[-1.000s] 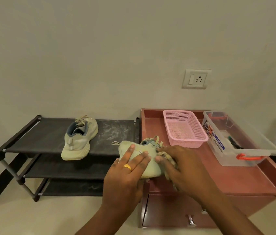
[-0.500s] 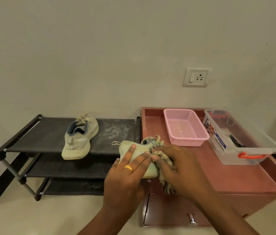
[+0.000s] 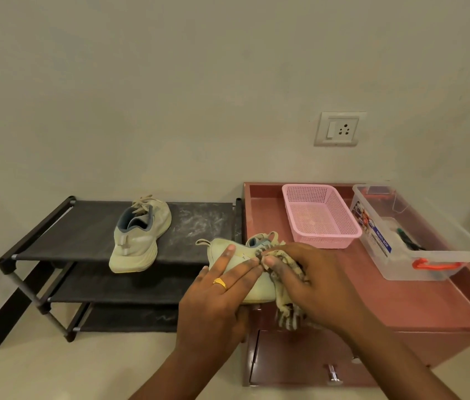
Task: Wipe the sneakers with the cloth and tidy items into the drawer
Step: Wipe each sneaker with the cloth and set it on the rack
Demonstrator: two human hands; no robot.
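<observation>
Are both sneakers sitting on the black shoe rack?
No, one sneaker sits on the rack; the left hand holds the other sneaker, the right hand a cloth.

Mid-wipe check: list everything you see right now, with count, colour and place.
sneaker on rack: 1, pale green, top shelf
held sneaker: 1, pale green, at cabinet's front-left corner
cloth: 1, striped beige-brown, against held sneaker
shoe rack: 1, black, three shelves, left by the wall
cabinet: 1, reddish-brown, right of shoe rack
drawer: 1, reddish-brown, cabinet front
basket: 1, pink, cabinet top
clear box: 1, transparent, orange handle, cabinet top right; contents unclear
wall socket: 1, white, above cabinet
ring: 1, gold, on left hand
left hand: 1, fingers across held sneaker
right hand: 1, grips cloth
</observation>
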